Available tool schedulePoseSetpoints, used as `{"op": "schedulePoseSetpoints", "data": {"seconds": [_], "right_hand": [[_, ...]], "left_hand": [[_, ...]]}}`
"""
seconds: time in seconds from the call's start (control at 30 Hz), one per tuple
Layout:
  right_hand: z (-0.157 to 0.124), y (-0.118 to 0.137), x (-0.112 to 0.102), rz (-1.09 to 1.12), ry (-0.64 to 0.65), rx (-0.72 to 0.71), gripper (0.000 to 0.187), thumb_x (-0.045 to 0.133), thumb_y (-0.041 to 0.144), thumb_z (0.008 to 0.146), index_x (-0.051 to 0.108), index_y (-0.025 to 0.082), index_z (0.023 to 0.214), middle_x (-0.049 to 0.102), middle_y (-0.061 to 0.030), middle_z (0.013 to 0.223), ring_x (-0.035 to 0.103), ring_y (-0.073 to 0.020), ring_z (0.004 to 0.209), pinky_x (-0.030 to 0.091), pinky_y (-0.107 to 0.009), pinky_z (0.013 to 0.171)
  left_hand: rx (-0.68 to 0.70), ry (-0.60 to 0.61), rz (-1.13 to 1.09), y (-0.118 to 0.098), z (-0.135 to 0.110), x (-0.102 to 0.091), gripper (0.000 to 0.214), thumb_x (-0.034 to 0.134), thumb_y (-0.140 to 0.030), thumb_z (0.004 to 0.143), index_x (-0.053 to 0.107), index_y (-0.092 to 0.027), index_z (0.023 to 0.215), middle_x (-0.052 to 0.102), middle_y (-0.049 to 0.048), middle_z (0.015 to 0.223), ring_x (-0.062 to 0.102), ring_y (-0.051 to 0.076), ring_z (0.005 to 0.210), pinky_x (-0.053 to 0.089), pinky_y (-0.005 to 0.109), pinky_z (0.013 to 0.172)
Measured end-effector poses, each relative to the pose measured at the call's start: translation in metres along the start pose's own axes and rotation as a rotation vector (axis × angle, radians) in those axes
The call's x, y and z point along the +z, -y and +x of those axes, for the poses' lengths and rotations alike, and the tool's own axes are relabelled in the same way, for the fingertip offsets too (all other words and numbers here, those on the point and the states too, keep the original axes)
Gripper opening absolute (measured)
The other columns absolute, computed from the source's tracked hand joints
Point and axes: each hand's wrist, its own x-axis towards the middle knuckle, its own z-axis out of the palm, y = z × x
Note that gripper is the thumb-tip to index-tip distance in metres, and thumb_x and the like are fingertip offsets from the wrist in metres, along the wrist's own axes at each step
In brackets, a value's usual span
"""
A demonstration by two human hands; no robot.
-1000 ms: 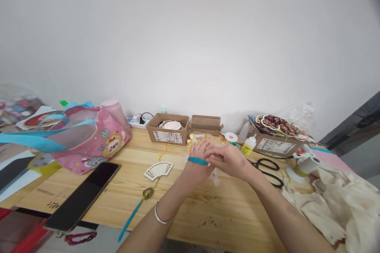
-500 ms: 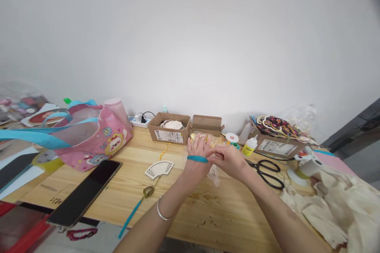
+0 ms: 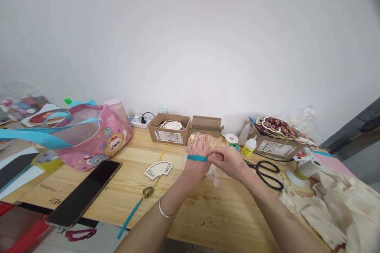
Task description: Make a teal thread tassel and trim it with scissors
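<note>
My left hand (image 3: 199,148) is held palm down over the table with its fingers stretched forward. A band of blue thread (image 3: 197,158) lies across its back, near the wrist. Close against its right side, my right hand (image 3: 227,160) pinches at the right end of the blue band; the fingertips partly hide what they grip. Under and ahead of the left hand is a clear plastic bag (image 3: 213,176) with golden pieces. To the left lies a fan-shaped cut-out plaque (image 3: 159,169) with a yellow cord, a brass bell (image 3: 147,192) and a blue tassel (image 3: 130,219).
Black-handled scissors (image 3: 268,174), a glue bottle (image 3: 248,147) and thread spools (image 3: 231,139) lie to the right, near cream cloth (image 3: 341,209). Cardboard boxes (image 3: 169,136) stand along the wall. A phone (image 3: 84,193) and a pink bag (image 3: 97,138) are at left.
The hands keep almost the same pose, right fingers still at the blue thread. The view has shifted very slightly.
</note>
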Motion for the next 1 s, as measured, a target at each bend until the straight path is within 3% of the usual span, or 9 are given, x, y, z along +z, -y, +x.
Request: {"op": "schedulePoseSetpoints", "data": {"seconds": [0.23, 0.43, 0.57, 0.67, 0.77, 0.8, 0.87, 0.97, 1.0], "right_hand": [[-0.011, -0.015, -0.018, 0.120, -0.062, -0.048, 0.019, 0.053, 0.025, 0.073, 0.062, 0.016, 0.088, 0.027, 0.0073, 0.048, 0.029, -0.0064, 0.044, 0.027, -0.017, 0.045], [0.016, -0.029, -0.072, -0.181, -0.158, -0.110, 0.028, 0.046, 0.013, 0.070, 0.064, 0.017, 0.092, 0.053, 0.0006, 0.061, 0.043, -0.0082, 0.053, 0.033, -0.020, 0.053], [0.053, -0.039, -0.106, -0.046, -0.213, -0.050, 0.027, 0.047, 0.017, 0.070, 0.063, 0.012, 0.091, 0.040, 0.0052, 0.049, 0.035, -0.0060, 0.046, 0.029, -0.019, 0.046], [0.055, -0.047, -0.123, 0.098, -0.041, -0.015, 0.026, 0.047, 0.025, 0.073, 0.062, 0.012, 0.090, 0.038, 0.0064, 0.047, 0.032, -0.0049, 0.042, 0.027, -0.018, 0.042], [0.031, -0.056, -0.124, 0.085, 0.295, -0.070, 0.028, 0.056, 0.032, 0.069, 0.065, 0.017, 0.090, 0.058, -0.0005, 0.066, 0.051, -0.0100, 0.058, 0.039, -0.021, 0.052], [0.022, -0.059, -0.120, 0.077, 0.333, -0.092, 0.030, 0.060, 0.034, 0.066, 0.065, 0.019, 0.091, 0.062, -0.0033, 0.079, 0.055, -0.0135, 0.070, 0.043, -0.024, 0.060], [0.007, -0.059, -0.102, 0.117, 0.113, -0.073, 0.032, 0.062, 0.039, 0.065, 0.065, 0.019, 0.091, 0.061, -0.0070, 0.097, 0.055, -0.0188, 0.090, 0.044, -0.030, 0.076], [-0.003, -0.042, -0.055, 0.368, -0.398, 0.041, 0.035, 0.041, 0.042, 0.083, 0.059, 0.018, 0.101, 0.058, -0.0095, 0.105, 0.053, -0.0189, 0.099, 0.042, -0.033, 0.084], [-0.004, -0.033, -0.036, 0.460, -0.355, 0.021, 0.038, 0.034, 0.041, 0.086, 0.056, 0.019, 0.107, 0.057, -0.0093, 0.109, 0.052, -0.0182, 0.101, 0.041, -0.033, 0.086]], "left_hand": [[0.018, 0.077, -0.305, 0.012, -0.004, -0.009, 0.039, 0.039, -0.034, 0.082, 0.050, -0.015, 0.114, 0.050, 0.0124, 0.119, 0.039, 0.024, 0.116, 0.030, 0.045, 0.097], [-0.275, 0.106, -0.693, 0.017, -0.010, -0.021, 0.042, 0.022, -0.035, 0.088, 0.053, -0.018, 0.110, 0.056, 0.0080, 0.115, 0.046, 0.017, 0.110, 0.033, 0.036, 0.096], [-0.429, 0.181, -0.881, 0.019, -0.007, -0.027, 0.044, 0.028, -0.044, 0.084, 0.059, -0.019, 0.103, 0.058, 0.0079, 0.112, 0.046, 0.020, 0.112, 0.027, 0.038, 0.099], [-0.484, 0.464, -1.177, 0.025, -0.009, -0.034, 0.054, 0.024, -0.051, 0.083, 0.064, -0.015, 0.092, 0.064, 0.0099, 0.100, 0.054, 0.022, 0.101, 0.031, 0.039, 0.096], [-0.399, 1.047, -1.641, 0.028, -0.014, -0.051, 0.068, 0.015, -0.053, 0.083, 0.066, -0.009, 0.085, 0.065, 0.0152, 0.091, 0.059, 0.023, 0.089, 0.037, 0.038, 0.089], [-0.378, 1.189, -1.778, 0.027, -0.015, -0.058, 0.070, 0.014, -0.053, 0.083, 0.066, -0.006, 0.085, 0.066, 0.0173, 0.088, 0.060, 0.023, 0.086, 0.037, 0.038, 0.087], [-0.347, 1.347, -2.015, 0.020, -0.017, -0.071, 0.074, 0.015, -0.056, 0.081, 0.066, -0.002, 0.082, 0.065, 0.0195, 0.081, 0.061, 0.024, 0.080, 0.038, 0.037, 0.083], [-0.420, 1.316, -2.275, 0.004, -0.013, -0.082, 0.079, 0.011, -0.061, 0.078, 0.065, -0.004, 0.088, 0.065, 0.0192, 0.080, 0.061, 0.027, 0.081, 0.037, 0.043, 0.083], [-0.451, 1.299, -2.328, -0.001, -0.011, -0.084, 0.081, 0.009, -0.064, 0.077, 0.064, -0.005, 0.090, 0.065, 0.0188, 0.081, 0.061, 0.028, 0.082, 0.036, 0.045, 0.082]]}}
